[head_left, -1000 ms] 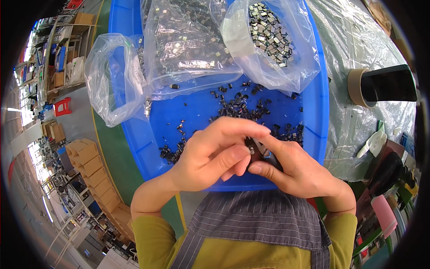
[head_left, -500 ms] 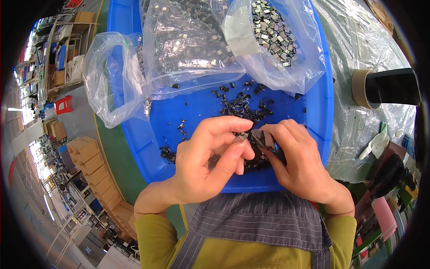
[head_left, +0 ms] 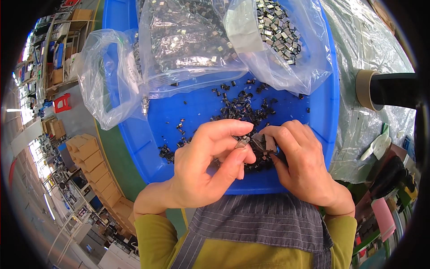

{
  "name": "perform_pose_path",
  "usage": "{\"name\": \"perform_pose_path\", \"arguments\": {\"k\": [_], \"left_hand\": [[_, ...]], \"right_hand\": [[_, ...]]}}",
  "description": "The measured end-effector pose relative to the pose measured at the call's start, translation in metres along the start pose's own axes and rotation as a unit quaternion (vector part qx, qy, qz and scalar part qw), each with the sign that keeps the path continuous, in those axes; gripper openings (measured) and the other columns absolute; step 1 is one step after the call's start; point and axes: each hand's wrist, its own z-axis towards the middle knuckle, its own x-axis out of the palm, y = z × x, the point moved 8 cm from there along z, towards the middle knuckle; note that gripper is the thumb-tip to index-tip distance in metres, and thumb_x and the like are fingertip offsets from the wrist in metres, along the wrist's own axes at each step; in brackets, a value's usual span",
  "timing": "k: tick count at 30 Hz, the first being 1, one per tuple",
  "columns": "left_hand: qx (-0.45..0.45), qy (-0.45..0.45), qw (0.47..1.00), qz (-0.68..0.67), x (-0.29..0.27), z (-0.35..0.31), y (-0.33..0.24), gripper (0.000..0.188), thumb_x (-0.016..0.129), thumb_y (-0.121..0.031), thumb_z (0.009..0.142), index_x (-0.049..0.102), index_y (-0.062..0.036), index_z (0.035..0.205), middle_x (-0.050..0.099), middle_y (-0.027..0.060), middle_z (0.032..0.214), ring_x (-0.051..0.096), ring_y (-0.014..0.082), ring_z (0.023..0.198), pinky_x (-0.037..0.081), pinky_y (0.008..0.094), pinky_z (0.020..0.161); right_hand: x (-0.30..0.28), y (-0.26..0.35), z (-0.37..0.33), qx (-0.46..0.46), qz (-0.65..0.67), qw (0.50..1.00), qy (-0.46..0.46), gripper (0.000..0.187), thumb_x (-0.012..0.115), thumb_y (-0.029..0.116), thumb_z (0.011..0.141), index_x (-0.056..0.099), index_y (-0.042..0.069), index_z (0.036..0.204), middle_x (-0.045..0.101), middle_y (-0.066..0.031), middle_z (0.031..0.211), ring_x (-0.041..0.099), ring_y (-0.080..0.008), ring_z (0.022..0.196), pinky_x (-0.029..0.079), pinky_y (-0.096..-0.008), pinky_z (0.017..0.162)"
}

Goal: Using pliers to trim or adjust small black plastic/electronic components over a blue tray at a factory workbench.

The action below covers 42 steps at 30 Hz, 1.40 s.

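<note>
My left hand pinches a small metal-topped black component between thumb and fingers, above the near part of a blue tray. Close beside it, my right hand is closed round a small hand tool with brownish-grey jaws; the palm hides much of it, so its exact kind is unclear. The jaws are near the component, and I cannot tell whether they touch it. Beneath and beyond both hands lies a loose pile of small black pieces.
Clear plastic bags of small metal-topped components fill the tray's far part. An emptier-looking bag hangs over its left rim. On the right, a tape roll and a white-handled tool rest on silvery sheeting. Cardboard boxes stand at left.
The tool in my right hand has turned, showing more of its flat brownish side. My left hand keeps its pinch on the component in nearly the same place. The view has shifted slightly.
</note>
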Motion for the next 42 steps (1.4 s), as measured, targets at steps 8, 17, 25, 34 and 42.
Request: {"name": "perform_pose_path", "arguments": {"k": [8, 17, 25, 34, 42], "left_hand": [[-0.008, 0.0, 1.0, 0.017, 0.002, 0.001, 0.0, 0.032, 0.047, -0.001, 0.094, 0.036, 0.0044, 0.124, 0.064, 0.0167, 0.087, 0.06, 0.0131, 0.065, 0.05, 0.0229, 0.063], [0.01, 0.005, 0.999, 0.032, 0.0, 0.0, 0.001, 0.03, 0.047, -0.001, 0.094, 0.037, 0.0047, 0.122, 0.063, 0.017, 0.087, 0.058, 0.0119, 0.065, 0.049, 0.0218, 0.061], [0.093, 0.071, 0.993, 0.006, 0.003, 0.004, -0.003, 0.03, 0.047, -0.007, 0.095, 0.039, 0.0021, 0.122, 0.06, 0.0143, 0.082, 0.05, 0.0082, 0.059, 0.042, 0.0186, 0.054], [0.061, 0.09, 0.994, 0.012, 0.003, 0.008, 0.002, 0.048, 0.047, -0.004, 0.092, 0.031, 0.0018, 0.137, 0.06, 0.0079, 0.077, 0.051, 0.008, 0.06, 0.04, 0.0199, 0.055], [0.049, 0.102, 0.994, -0.015, 0.003, 0.01, 0.003, 0.049, 0.046, 0.0, 0.089, 0.035, 0.0016, 0.137, 0.058, 0.0049, 0.072, 0.053, 0.0092, 0.06, 0.043, 0.0226, 0.058]], "right_hand": [[-0.002, 0.0, -0.001, -0.018, -0.017, 1.0, -0.019, 0.047, 0.068, -0.002, 0.061, 0.055, 0.005, 0.105, 0.049, -0.0087, 0.082, 0.05, -0.0284, 0.076, 0.039, -0.0381, 0.066], [0.002, 0.0, -0.001, -0.004, 0.009, 1.0, 0.008, 0.041, 0.068, -0.002, 0.064, 0.054, 0.005, 0.102, 0.051, -0.0095, 0.081, 0.052, -0.0295, 0.075, 0.041, -0.039, 0.065], [0.011, -0.006, -0.003, 0.046, 0.259, 0.96, 0.098, 0.022, 0.062, 0.003, 0.081, 0.052, 0.001, 0.1, 0.059, -0.0185, 0.084, 0.058, -0.0396, 0.08, 0.046, -0.0438, 0.066], [0.024, 0.001, -0.01, 0.105, 0.398, 0.874, 0.257, 0.018, 0.055, 0.014, 0.092, 0.051, 0.001, 0.103, 0.063, -0.0174, 0.094, 0.062, -0.0359, 0.091, 0.048, -0.0415, 0.075], [0.025, 0.003, -0.01, 0.078, 0.394, 0.876, 0.265, 0.02, 0.054, 0.017, 0.093, 0.051, 0.001, 0.104, 0.063, -0.0172, 0.093, 0.062, -0.0356, 0.091, 0.047, -0.042, 0.077]]}}
